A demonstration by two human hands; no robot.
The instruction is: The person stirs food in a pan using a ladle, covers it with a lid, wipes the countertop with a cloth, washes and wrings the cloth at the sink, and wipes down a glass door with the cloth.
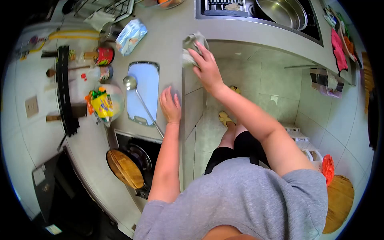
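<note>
My right hand (207,69) grips a crumpled grey-white cloth (196,41) at the inner corner of the grey countertop (171,36), its fingers pressed over the cloth. Farther down the left counter, my left hand (171,105) rests by the front edge, palm down, fingers stretched out and holding nothing. Beside it lies a light-blue cutting board (145,86). A metal ladle (130,83) lies across that board, its long handle running toward my left forearm. Above the board is a blue-and-white soft packet (131,37).
A stove with a wooden-lidded pan (125,168) sits at lower left. Jars and a bag of colourful packets (102,105) line the wall beside a black rack (64,92). The sink (262,17) holds a metal pot (282,14). Pink gloves (338,50) hang at right.
</note>
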